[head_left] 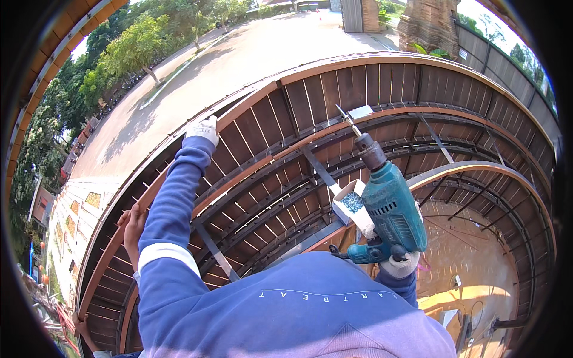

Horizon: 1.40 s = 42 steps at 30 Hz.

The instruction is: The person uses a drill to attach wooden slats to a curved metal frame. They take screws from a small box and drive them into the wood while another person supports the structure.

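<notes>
My left hand, in a white glove, is closed over the top of a curved brown rail along the upper edge of a slatted structure. In my right hand, also gloved, is a teal power drill. Its chuck and long bit point up and away from me, over the slats. Most of my right hand's fingers are hidden behind the drill body. Left of the drill stands an open white box of small bluish screws.
Another person's bare hand grips the rail left of my arm. Curved dark beams and cross-braces run below the rail. Far below at right lies a brown floor. Beyond the structure are paved ground and trees.
</notes>
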Each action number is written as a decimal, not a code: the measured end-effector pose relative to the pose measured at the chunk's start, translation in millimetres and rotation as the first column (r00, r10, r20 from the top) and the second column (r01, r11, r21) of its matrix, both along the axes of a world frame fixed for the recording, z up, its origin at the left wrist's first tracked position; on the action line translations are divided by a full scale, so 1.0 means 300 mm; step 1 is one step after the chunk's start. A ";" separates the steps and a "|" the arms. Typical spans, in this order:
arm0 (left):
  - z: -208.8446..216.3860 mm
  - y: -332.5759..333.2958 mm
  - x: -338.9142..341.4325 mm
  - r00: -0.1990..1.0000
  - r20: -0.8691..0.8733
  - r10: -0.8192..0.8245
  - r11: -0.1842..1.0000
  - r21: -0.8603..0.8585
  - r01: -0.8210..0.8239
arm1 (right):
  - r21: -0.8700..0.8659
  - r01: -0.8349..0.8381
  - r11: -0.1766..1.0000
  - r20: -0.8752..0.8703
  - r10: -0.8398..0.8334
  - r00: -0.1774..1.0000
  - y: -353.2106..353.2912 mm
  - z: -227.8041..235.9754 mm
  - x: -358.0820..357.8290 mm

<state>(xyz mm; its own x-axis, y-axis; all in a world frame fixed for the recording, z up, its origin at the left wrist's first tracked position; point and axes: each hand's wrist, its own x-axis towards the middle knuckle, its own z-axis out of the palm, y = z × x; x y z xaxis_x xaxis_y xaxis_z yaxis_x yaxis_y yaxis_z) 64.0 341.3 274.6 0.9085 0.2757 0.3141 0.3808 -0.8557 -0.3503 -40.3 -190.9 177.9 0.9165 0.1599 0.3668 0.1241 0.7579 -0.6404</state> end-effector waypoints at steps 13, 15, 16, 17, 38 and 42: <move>-0.009 0.009 0.059 0.999 0.003 -0.033 0.996 -0.085 0.033 | -0.018 -0.027 0.999 0.065 0.028 0.997 0.090 -0.039 0.008; -0.014 0.013 0.061 0.999 0.013 -0.043 0.996 -0.080 0.044 | 0.010 -0.045 0.999 0.010 0.045 0.999 0.097 -0.044 0.011; -0.017 0.019 0.063 0.999 0.021 -0.051 0.996 -0.076 0.052 | 0.024 -0.054 0.998 -0.017 0.054 0.998 0.101 -0.045 0.013; -0.019 0.023 0.067 0.998 0.029 -0.059 0.996 -0.071 0.061 | 0.020 -0.039 0.999 0.010 0.039 0.999 0.108 -0.047 0.020; -0.020 0.059 0.123 0.996 -0.019 0.087 0.996 -0.007 -0.087 | -0.083 -0.132 0.988 -0.174 0.116 0.978 0.490 0.148 0.395; -0.018 0.097 0.153 0.992 -0.117 0.057 0.987 -0.144 -0.074 | -0.153 -0.150 0.977 -0.228 0.112 0.967 0.568 0.189 0.490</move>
<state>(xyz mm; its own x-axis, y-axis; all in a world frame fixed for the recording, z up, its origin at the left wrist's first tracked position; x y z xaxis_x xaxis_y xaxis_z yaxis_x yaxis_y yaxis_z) 109.9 370.3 269.3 0.9141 0.3714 0.1629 0.4032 -0.8758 -0.2653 106.8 -20.6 234.7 0.9379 0.3260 0.1188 -0.1253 0.6374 -0.7603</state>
